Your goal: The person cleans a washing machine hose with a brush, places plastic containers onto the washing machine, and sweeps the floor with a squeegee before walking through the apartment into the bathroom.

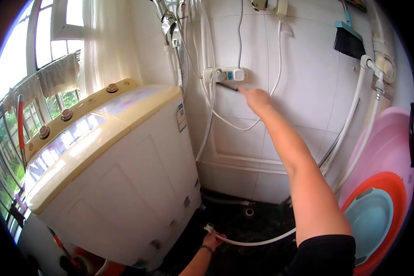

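Observation:
My right hand point(256, 99) is stretched toward the wall, closed around one end of a thin dark stick-like tool point(228, 86); its exact kind is too small to tell. The tool's far end lies just below the white power strip point(238, 73), near a plug point(219, 75); I cannot tell whether it touches. Low down, my left hand point(211, 240) grips a white hose point(257, 242) close to its white end fitting point(209, 227). From there the hose curves right along the dark floor and passes behind my right forearm.
At left stands a cream-topped twin-tub washing machine point(124, 170). Pink point(382, 138), orange point(398, 184) and blue point(370, 225) basins lean at right. Pipes with a tap point(380, 69) and a brush point(348, 40) are on the wall. A round drain point(249, 212) sits in the floor.

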A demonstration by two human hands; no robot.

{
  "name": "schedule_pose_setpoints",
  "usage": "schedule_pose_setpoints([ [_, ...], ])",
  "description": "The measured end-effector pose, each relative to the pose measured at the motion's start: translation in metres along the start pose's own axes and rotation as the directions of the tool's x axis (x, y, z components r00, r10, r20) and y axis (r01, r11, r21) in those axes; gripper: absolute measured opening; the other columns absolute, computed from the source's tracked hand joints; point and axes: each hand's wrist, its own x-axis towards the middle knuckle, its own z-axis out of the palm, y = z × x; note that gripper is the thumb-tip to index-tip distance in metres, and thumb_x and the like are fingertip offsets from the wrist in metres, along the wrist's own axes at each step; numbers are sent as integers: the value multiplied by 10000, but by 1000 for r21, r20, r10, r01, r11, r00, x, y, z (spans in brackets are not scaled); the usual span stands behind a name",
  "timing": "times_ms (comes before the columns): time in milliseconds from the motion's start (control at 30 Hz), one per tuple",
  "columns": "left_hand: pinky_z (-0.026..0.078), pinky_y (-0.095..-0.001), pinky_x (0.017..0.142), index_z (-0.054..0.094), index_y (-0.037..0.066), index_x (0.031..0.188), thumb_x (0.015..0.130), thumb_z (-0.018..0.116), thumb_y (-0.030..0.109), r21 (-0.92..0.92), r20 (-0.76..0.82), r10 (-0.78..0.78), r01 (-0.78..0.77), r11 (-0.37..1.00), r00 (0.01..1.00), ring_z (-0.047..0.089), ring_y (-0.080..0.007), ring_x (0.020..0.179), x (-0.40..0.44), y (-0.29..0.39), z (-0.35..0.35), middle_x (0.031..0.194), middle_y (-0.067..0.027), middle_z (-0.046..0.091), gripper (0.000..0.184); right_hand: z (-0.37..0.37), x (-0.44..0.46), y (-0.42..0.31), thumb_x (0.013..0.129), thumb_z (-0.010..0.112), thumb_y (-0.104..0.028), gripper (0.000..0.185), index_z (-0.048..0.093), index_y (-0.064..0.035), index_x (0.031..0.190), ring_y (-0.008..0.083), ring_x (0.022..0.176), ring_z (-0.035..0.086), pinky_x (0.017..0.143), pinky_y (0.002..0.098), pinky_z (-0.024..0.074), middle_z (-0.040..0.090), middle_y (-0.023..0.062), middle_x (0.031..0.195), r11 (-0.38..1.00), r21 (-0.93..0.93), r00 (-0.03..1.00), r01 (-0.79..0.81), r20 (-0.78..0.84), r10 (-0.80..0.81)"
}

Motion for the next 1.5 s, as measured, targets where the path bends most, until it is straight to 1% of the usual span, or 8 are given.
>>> schedule_pose_setpoints([
  [200, 489, -458, 774, 415, 48, 869, 931, 366, 254, 23, 13, -1, 0, 1000, 1000, 606, -299, 807, -3, -9, -3, 816, -154, 596, 221, 5, -24, 29, 835, 440, -138, 305, 594, -268, 1064, 261, 778, 620, 602, 389, 493, 620, 82, 814, 909, -282, 939, 308, 245, -242],
  [333, 490, -452, 767, 414, 50, 866, 933, 361, 263, 83, 19, -10, 8, 996, 1000, 605, -300, 806, -19, -6, 0, 831, -160, 599, 230, -37, -35, 44, 816, 462, -125, 296, 612, -289, 1012, 244, 759, 621, 588, 360, 491, 618, 36, 783, 970, -191, 979, -151, -165, 120],
  [467, 487, -457, 767, 412, 51, 864, 932, 357, 271, 209, 235, 198, -248, 946, 952, 600, -305, 826, 49, -42, -42, 859, -172, 597, 237, -22, -44, 31, 798, 464, -113, 251, 614, -239, 955, 215, 789, 611, 760, 404, 434, 624, 32, 760, 735, -570, 879, 366, 472, -71],
  [767, 480, -465, 764, 419, 56, 891, 926, 362, 242, -13, 152, 57, -56, 998, 987, 592, -312, 830, -31, -10, -24, 843, -165, 589, 197, -81, -160, -31, 799, 460, -118, 237, 589, -155, 993, 285, 708, 577, 623, 385, 412, 580, 106, 749, 970, -60, 902, -235, -385, 195],
  [967, 477, -463, 768, 423, 42, 918, 918, 370, 196, -125, 205, 75, -50, 991, 976, 582, -307, 821, -59, -16, -52, 838, -166, 579, 163, -44, -313, -154, 831, 432, -87, 230, 542, -78, 1032, 362, 724, 585, 619, 437, 458, 609, 170, 800, 799, 584, 897, -144, -265, 355],
  [1033, 476, -464, 771, 424, 41, 927, 912, 373, 181, -135, 211, 82, -54, 989, 974, 581, -306, 831, -76, -22, -63, 852, -168, 576, 150, 2, -365, -188, 816, 410, -105, 262, 530, -75, 1048, 365, 808, 592, 671, 428, 470, 605, 212, 820, 879, 157, 864, -451, 325, 385],
  [1100, 467, -460, 785, 432, 48, 957, 900, 368, 149, -98, 200, 97, -78, 992, 975, 577, -292, 864, -112, -26, -68, 892, -152, 573, 133, 63, -429, -197, 794, 433, -111, 238, 518, -31, 1002, 301, 805, 621, 667, 417, 483, 632, 160, 853, 950, -63, 665, -307, 700, 261],
  [1500, 483, -444, 791, 564, 107, 911, 883, 463, 271, -166, 450, -112, 206, 964, 886, 577, -281, 925, -122, -128, -135, 1021, -94, 597, 194, -123, -581, -228, 825, 514, -203, 175, 493, -113, 974, 380, 763, 568, 633, 476, 439, 594, 175, 803, 684, 385, 753, -620, 535, 382],
])
